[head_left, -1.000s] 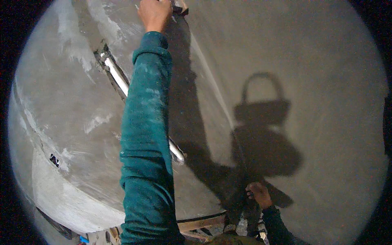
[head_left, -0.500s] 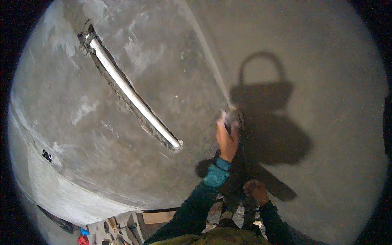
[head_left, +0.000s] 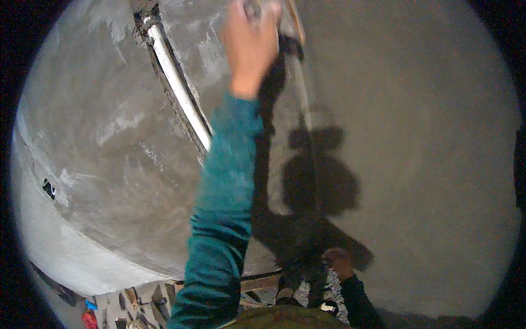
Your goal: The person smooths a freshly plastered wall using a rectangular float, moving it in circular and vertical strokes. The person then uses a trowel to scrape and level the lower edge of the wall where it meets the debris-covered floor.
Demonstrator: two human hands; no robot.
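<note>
My left hand (head_left: 253, 46) is raised high on the grey plastered wall (head_left: 400, 137), fingers wrapped round a flat trowel-like tool (head_left: 290, 22). The tool lies along the pale vertical seam (head_left: 305, 104) in the plaster; the picture's upper edge cuts off part of it, and motion blurs it. Low down and near my body, my right hand (head_left: 338, 262) is closed, in shadow. What its fingers hold, if anything, I cannot make out.
Left of my raised forearm, a white pipe (head_left: 178, 82) runs in a rough channel; the sleeve covers its lower end. A small box opening (head_left: 49, 189) sits at far left. Wood scraps (head_left: 131, 299), a red item (head_left: 89, 319) and a blue item (head_left: 91, 303) lie on the floor.
My left hand has moved up along the seam with the tool, and the arm is now stretched out. My right hand stays low, shifted slightly. The view has shifted, and my shadow has moved lower.
</note>
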